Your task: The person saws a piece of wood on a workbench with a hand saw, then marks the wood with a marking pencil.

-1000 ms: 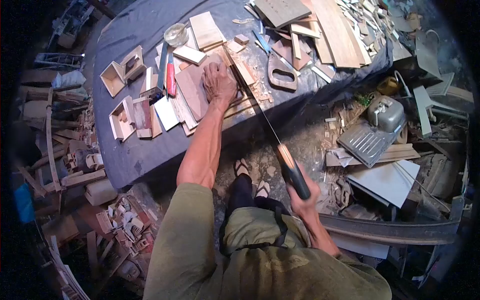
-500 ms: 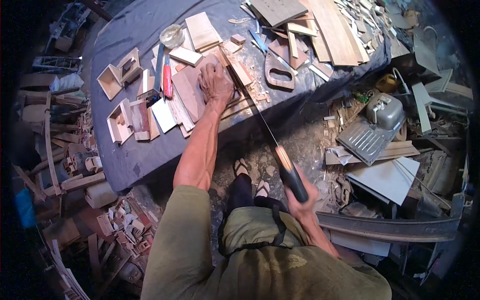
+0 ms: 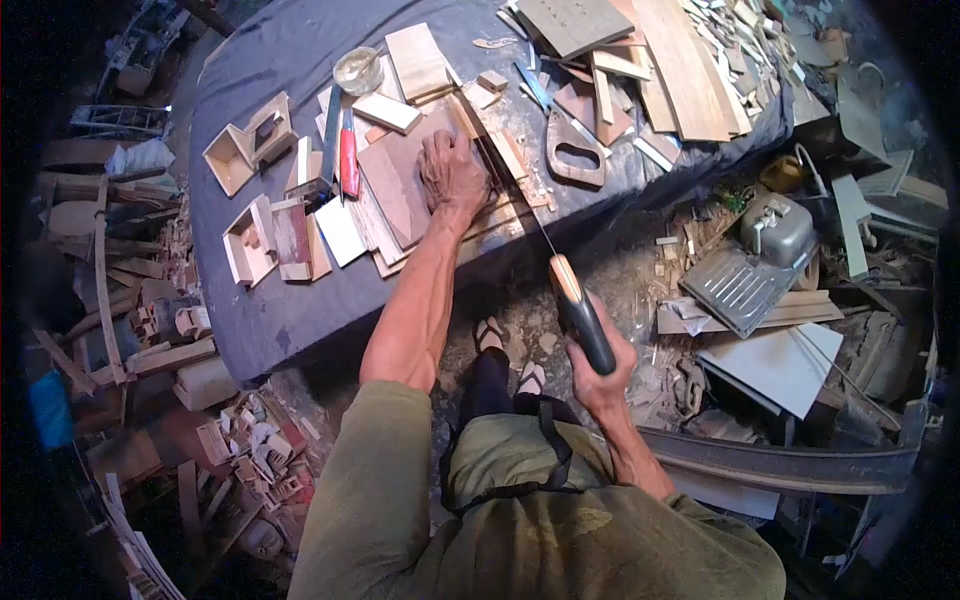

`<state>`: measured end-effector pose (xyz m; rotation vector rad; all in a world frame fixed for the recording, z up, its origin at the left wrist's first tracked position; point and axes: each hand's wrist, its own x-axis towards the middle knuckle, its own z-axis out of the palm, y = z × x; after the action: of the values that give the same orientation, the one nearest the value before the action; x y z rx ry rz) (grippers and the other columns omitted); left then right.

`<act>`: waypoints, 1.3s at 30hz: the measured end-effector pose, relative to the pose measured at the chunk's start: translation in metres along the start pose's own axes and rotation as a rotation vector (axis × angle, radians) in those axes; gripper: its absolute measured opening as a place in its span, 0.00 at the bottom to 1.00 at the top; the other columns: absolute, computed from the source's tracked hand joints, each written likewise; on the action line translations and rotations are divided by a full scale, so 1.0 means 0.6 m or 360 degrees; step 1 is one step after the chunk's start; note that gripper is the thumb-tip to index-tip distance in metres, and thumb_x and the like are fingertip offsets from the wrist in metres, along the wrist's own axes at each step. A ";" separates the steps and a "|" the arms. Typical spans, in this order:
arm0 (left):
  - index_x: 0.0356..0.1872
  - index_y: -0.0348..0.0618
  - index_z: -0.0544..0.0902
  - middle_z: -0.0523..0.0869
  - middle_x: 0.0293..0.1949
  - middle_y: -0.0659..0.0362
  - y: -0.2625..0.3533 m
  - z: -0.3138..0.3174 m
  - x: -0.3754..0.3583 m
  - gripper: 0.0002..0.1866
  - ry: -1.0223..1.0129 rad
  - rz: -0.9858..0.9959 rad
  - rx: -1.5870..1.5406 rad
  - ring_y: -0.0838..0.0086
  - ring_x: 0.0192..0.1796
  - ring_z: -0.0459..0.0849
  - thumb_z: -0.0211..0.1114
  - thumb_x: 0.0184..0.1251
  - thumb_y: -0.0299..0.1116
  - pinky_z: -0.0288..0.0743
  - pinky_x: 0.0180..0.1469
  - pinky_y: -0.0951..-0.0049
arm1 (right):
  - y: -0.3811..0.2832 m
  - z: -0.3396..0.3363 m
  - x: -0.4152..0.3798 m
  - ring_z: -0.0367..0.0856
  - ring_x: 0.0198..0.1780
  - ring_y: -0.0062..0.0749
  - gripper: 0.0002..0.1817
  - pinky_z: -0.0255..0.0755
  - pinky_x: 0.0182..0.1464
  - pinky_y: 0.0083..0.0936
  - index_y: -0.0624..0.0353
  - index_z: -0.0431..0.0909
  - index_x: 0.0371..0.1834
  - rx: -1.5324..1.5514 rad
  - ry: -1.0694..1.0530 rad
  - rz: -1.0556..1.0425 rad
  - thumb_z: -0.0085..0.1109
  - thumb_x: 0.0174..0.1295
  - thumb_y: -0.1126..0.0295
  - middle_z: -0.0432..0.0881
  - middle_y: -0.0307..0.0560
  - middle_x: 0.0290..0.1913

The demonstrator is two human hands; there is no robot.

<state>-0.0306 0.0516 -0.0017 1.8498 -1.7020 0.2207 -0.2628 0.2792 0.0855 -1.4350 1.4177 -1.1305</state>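
At the near edge of the table [image 3: 262,300], which is draped in a dark blue cloth, my left hand [image 3: 452,172] lies flat with its fingers pressed down on a brown wooden board [image 3: 392,180], pinning it to the stack of thin boards beneath. My right hand [image 3: 598,362] is off the table, below its near edge, fist closed tight around the dark handle of a hand saw [image 3: 578,318]. The saw's thin blade runs up from the handle, crosses the near edge and meets the board just beside my left hand, on its right. Left of the board lies a red-handled knife [image 3: 348,160], and beyond it small open wooden boxes [image 3: 244,148] sit toward the left edge. A second saw with a wooden handle [image 3: 572,152] rests to the right of my left hand, near planks [image 3: 680,70] piled at the far right corner.
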 end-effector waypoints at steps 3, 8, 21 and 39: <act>0.40 0.42 0.82 0.79 0.43 0.51 -0.002 -0.006 -0.005 0.08 0.0019 0.0007 0.0019 0.54 0.51 0.76 0.59 0.61 0.27 0.71 0.53 0.53 | -0.005 0.007 0.010 0.86 0.40 0.26 0.34 0.79 0.44 0.24 0.61 0.75 0.69 0.0006 -0.0022 0.0011 0.62 0.54 0.82 0.88 0.55 0.43; 0.40 0.42 0.82 0.77 0.42 0.50 0.002 0.002 -0.006 0.08 0.0046 -0.0013 -0.0027 0.54 0.51 0.75 0.59 0.61 0.28 0.69 0.53 0.54 | 0.012 -0.043 -0.072 0.87 0.43 0.25 0.33 0.79 0.45 0.23 0.63 0.75 0.68 -0.0086 -0.0011 -0.0035 0.63 0.54 0.82 0.89 0.56 0.46; 0.41 0.42 0.82 0.77 0.44 0.51 0.006 -0.004 -0.005 0.10 -0.0012 -0.0126 0.0057 0.54 0.53 0.74 0.61 0.60 0.31 0.70 0.55 0.53 | 0.008 -0.101 -0.158 0.88 0.40 0.25 0.33 0.79 0.44 0.23 0.61 0.77 0.67 -0.0063 -0.0001 0.0269 0.64 0.52 0.81 0.90 0.54 0.42; 0.42 0.41 0.81 0.78 0.45 0.51 0.000 0.004 -0.008 0.10 -0.0055 -0.0083 0.0077 0.55 0.55 0.74 0.61 0.61 0.32 0.68 0.55 0.53 | -0.005 -0.030 -0.052 0.88 0.41 0.27 0.34 0.79 0.44 0.24 0.64 0.74 0.69 -0.0077 -0.0040 -0.0066 0.61 0.52 0.82 0.88 0.57 0.47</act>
<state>-0.0321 0.0541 -0.0060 1.9409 -1.6829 0.2115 -0.2786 0.3110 0.0916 -1.5134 1.4123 -1.1071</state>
